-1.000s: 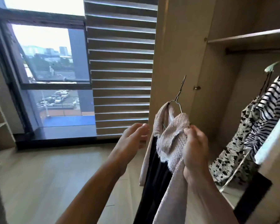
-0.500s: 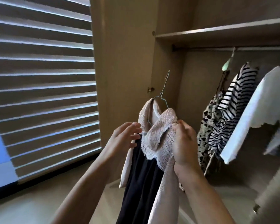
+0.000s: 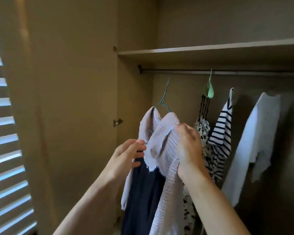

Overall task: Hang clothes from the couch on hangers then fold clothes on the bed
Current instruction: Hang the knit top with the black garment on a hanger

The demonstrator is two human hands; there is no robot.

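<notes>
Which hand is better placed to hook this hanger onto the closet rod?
Right. The right hand already grips the knit top's shoulder under the hanger, below the rod; the left hand only touches its edge.

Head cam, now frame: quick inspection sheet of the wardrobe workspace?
Surface: wardrobe rail under a shelf; left stretch bare.
Job's things: pink knit top over a dark garment on a wire hanger, hook below the rail, not yet on it.
Clutter: patterned dress, striped top, white top already hung.
Grippers: right hand grips the knit top; left hand touches its edge, fingers loose.
Cables: nothing seen.
Surroundings: slatted blind at left.
</notes>
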